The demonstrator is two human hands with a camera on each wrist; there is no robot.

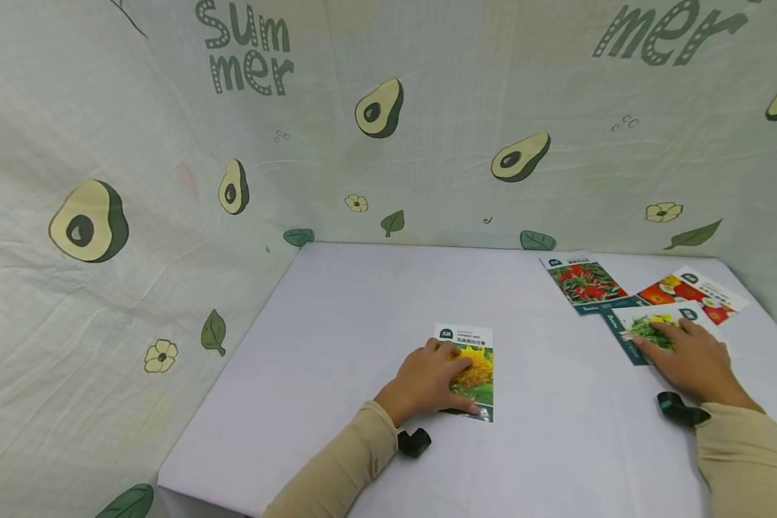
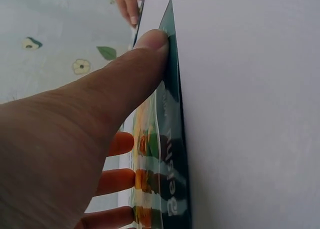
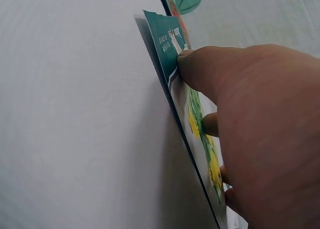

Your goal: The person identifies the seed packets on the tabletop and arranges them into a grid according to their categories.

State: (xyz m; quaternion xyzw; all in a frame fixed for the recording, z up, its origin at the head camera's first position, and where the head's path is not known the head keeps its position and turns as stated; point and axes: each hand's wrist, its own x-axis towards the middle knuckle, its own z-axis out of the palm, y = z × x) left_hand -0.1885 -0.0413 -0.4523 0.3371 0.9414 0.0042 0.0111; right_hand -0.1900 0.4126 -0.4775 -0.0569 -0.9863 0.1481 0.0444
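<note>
In the head view my left hand (image 1: 427, 381) rests on a seed packet (image 1: 482, 392) with a yellow sunflower picture, near the middle of the table. Its fingers are spread over the printed face, and the left wrist view has the thumb (image 2: 152, 41) on the dark green end band. Toward the right, my right hand (image 1: 696, 360) lies on another seed packet (image 1: 626, 320) showing yellow flowers and green leaves. The right wrist view shows that thumb (image 3: 192, 64) by its green band, with fingertips on the picture and a shadow along the packet's edge.
Beyond the right hand lie a seed packet with red peppers or flowers (image 1: 585, 282) and one with orange and red pictures (image 1: 676, 291), the latter partly under the yellow-flower packet. A white cloth covers the table (image 1: 362, 302). An avocado-print curtain (image 1: 427, 187) hangs behind and left.
</note>
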